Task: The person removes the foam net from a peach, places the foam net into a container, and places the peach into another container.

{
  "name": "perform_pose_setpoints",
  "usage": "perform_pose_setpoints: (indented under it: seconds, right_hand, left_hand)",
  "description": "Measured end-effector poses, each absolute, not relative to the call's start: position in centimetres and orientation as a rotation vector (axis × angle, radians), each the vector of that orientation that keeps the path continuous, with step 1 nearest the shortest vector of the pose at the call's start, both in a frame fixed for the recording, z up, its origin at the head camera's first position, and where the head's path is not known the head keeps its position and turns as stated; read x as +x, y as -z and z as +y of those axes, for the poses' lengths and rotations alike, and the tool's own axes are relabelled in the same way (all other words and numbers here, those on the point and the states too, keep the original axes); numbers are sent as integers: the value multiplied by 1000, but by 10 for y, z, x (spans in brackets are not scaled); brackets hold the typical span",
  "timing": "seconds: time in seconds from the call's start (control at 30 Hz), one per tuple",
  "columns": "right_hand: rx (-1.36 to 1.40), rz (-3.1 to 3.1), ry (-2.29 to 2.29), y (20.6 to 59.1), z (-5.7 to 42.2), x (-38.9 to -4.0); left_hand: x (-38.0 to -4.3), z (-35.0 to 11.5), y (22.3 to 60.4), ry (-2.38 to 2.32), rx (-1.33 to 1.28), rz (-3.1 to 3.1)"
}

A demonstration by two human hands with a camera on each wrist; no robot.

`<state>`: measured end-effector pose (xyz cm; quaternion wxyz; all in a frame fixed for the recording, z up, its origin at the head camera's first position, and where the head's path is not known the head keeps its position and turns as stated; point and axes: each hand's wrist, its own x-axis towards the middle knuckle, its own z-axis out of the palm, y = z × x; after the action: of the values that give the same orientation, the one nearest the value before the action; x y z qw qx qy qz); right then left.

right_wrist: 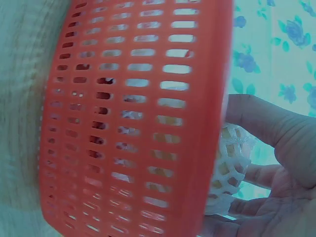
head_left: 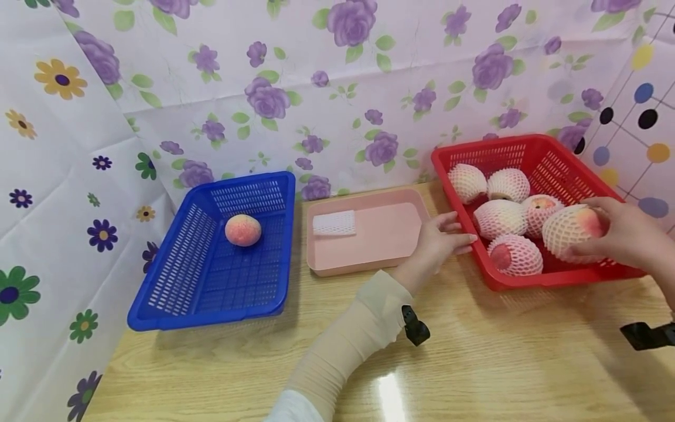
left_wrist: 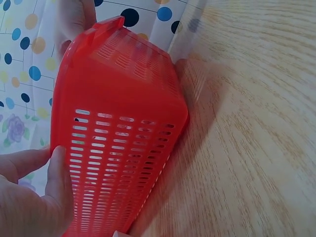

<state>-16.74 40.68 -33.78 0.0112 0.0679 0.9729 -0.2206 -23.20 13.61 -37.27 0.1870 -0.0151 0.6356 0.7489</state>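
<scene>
My right hand [head_left: 622,231] holds a peach in a white foam net [head_left: 572,234], over the right side of the red basket [head_left: 506,280]. Its pink end shows near the fingers; in the right wrist view the basket wall hides part of the peach. At the left rim of the basket is my left hand [head_left: 435,243], its fingers loosely extended and the thumb tip right at the edge. The left wrist view shows that thumb [left_wrist: 59,173] against the rim. Several more net-covered peaches, one of them [head_left: 501,220] near the middle, lie in the basket.
A blue basket [head_left: 211,319] at the left holds one bare peach [head_left: 243,230]. Between the baskets sits a shallow pink tray [head_left: 390,225] with an empty white foam net [head_left: 334,223] in it. Flowered cloth [head_left: 295,135] stands behind the wooden table [head_left: 474,363].
</scene>
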Motion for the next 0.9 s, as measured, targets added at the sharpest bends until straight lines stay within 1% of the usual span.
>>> perform_pose_setpoints:
  seconds: [0.3,0.6,0.73,0.9]
  right_hand:
    - [206,3098,727,326,397,-157]
    - [143,3150,729,317,384,-153]
    - [150,3163,759,313,379,-152]
    - [187,3146,820,312,373,-151]
  left_hand:
    - [-234,136,375,-2109,-40,1769]
    - [-240,124,368,-2059,19,1786]
    - [-240,118,361,-2023,122,1870]
    - [-240,108,354,-1975,349,1942]
